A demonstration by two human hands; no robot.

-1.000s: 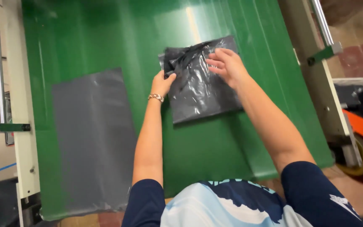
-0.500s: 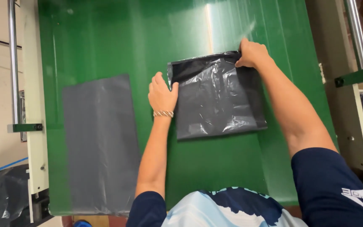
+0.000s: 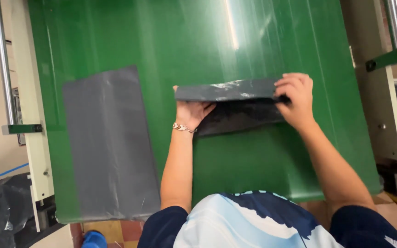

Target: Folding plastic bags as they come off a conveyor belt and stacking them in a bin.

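Green worktop fills most of your view; it is smooth and a little shiny, with a pale streak of light running down its far half. Cream-coloured side frames run along both edges, each with a round metal rail and a small green bracket. Beyond the left frame you see a pale floor and some crumpled dark plastic in the corner.

On the left part of the worktop lies a flat grey plastic bag, long and rectangular, matte, with soft creases and a faint fold line along its length.

The dark plastic bag that you handle is in the middle of the worktop, a bit toward the far side. It is thin, glossy and wrinkled. Its far edge is folded over toward you, so the upper layer shows as a narrow grey band and the black lower layer sticks out under it.

Your left hand grips the left end of the bag, fingers tucked under the fold. Your right hand is closed on the right end, fingers curled over the folded edge. A thin bracelet sits on your left wrist.
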